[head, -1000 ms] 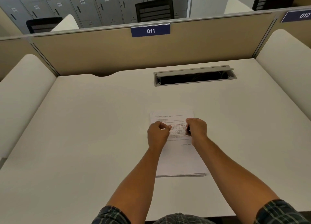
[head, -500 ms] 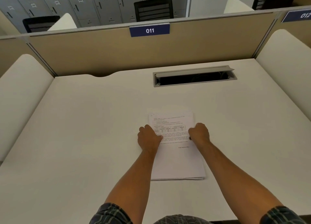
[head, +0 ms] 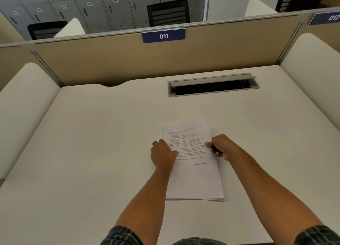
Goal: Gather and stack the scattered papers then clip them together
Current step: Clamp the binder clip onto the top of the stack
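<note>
On the white desk (head: 92, 152), the papers (head: 195, 178) already lie gathered in one stack at its middle. Left hand (head: 162, 155) presses their left edge, fingers curled; right hand (head: 219, 147) pinches a small dark object (head: 215, 149), seemingly the clip, at the right edge. Clipping apparently remains.

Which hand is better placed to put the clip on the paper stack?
Likely the right hand: it holds a small black object, probably the clip, at the stack's right edge. The left hand steadies the left edge.
</note>
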### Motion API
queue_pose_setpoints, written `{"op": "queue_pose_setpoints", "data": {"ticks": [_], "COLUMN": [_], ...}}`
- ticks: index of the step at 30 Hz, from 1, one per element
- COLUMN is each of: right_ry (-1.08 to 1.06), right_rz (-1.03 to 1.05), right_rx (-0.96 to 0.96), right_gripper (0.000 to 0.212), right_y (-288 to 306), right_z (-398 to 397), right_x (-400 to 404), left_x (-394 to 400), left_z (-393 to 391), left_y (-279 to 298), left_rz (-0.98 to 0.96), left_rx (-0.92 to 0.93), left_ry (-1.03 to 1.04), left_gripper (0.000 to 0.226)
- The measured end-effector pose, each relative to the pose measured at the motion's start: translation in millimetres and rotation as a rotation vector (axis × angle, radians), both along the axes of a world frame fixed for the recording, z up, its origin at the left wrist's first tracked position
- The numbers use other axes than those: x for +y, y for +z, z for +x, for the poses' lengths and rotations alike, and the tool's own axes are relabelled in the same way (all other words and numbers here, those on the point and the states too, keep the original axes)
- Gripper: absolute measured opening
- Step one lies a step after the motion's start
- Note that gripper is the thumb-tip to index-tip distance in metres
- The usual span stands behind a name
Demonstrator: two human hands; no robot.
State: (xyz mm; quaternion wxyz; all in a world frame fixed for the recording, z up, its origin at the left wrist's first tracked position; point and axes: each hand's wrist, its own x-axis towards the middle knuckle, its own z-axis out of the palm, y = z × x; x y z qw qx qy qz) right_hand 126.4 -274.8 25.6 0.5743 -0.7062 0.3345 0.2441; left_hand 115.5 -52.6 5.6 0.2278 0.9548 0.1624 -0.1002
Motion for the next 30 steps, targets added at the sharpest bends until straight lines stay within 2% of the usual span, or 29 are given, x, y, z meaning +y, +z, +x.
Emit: {"op": "queue_pose_setpoints", "data": {"ticks": [6, 8, 10, 11, 13, 15, 18, 22, 27, 30], "right_ry": [-0.044, -0.045, -0.006, 0.008, 0.002, 0.011, 0.052, 0.054, 0.072, 0.094], "right_rz": [-0.016, -0.047, -0.063, -0.055, -0.003, 0.072, 0.134, 0.114, 0.134, 0.070], "right_rx": [-0.010, -0.070, -0.191, -0.254, -0.384, -0.531, -0.718, -0.874, -1.092, -1.143], "right_gripper": [0.017, 0.014, 0.009, 0.007, 0.009, 0.011, 0.011, 0.010, 0.012, 0.014], "right_y": [-14, -17, -18, -16, -8, 3, 18, 35, 61, 69], "right_z": [-9, -14, -19, -22, -27, -31, -37, -44, -55, -61], "right_x": [-2, 1, 3, 3, 2, -1, -5, -9, -11, -14], "left_x": [5, 11, 19, 23, 33, 42, 47, 44, 37, 39], "left_z": [0, 3, 8, 11, 13, 13, 16, 16, 5, -2], "left_y": [-7, -12, -13, -12, -7, 5, 33, 75, 105, 110], "left_rz": [-0.120, -0.217, -0.400, -0.557, -0.881, -1.012, -1.100, -1.158, -1.136, -1.143], "left_rx": [-0.011, -0.013, -0.006, -0.006, 0.007, -0.026, -0.110, -0.149, -0.256, -0.304], "left_ry": [0.021, 0.051, 0.104, 0.145, 0.193, 0.172, 0.093, -0.144, -0.247, -0.299], "left_gripper": [0.075, 0.088, 0.092, 0.084, 0.052, 0.043, 0.056, 0.060, 0.049, 0.048]}}
